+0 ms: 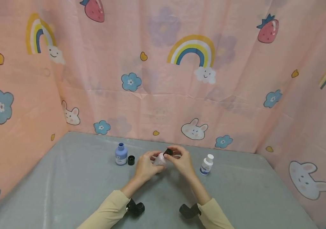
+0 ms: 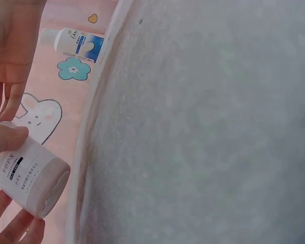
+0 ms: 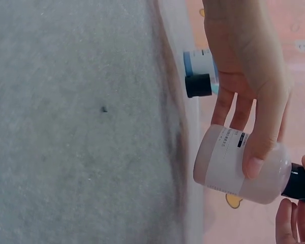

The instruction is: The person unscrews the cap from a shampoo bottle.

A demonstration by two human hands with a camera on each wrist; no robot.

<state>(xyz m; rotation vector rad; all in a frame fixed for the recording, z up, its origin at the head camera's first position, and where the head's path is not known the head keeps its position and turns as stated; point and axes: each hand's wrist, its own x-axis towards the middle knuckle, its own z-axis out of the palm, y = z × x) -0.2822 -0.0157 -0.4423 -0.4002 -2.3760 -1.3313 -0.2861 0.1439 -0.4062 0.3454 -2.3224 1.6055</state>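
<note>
The left hand (image 1: 145, 168) was wrapped round a small pale pink bottle (image 1: 160, 159), thumb across its labelled side and fingers behind it, holding it tilted above the grey table cover (image 1: 237, 197) near the middle of the far edge. In the right wrist view the same bottle (image 3: 241, 165) lay nearly on its side in that grip, its flat base towards the table and its neck pointing away. The right hand (image 1: 181, 162) met it from the other side, with thumb and fingertips pinched on the black cap (image 1: 167, 152) at the bottle's neck; that cap (image 3: 298, 183) sat on the neck, and whether it was screwed tight could not be told. In the left wrist view the bottle (image 2: 28, 180) showed its round base and a dark strip on its label, with the right hand's fingers (image 2: 7, 99) hanging straight just above it. To the left of the hands stood a blue bottle (image 1: 121, 154) with its mouth uncovered, and a loose black cap (image 1: 131, 160) rested on the cover just beside it. To the right, a little apart from the hands, stood a white bottle with a blue label and a white cap (image 1: 207, 164). Pink cloth printed with rainbows, rabbits and flowers (image 1: 163, 95) hung behind and to both sides of the table.
</note>
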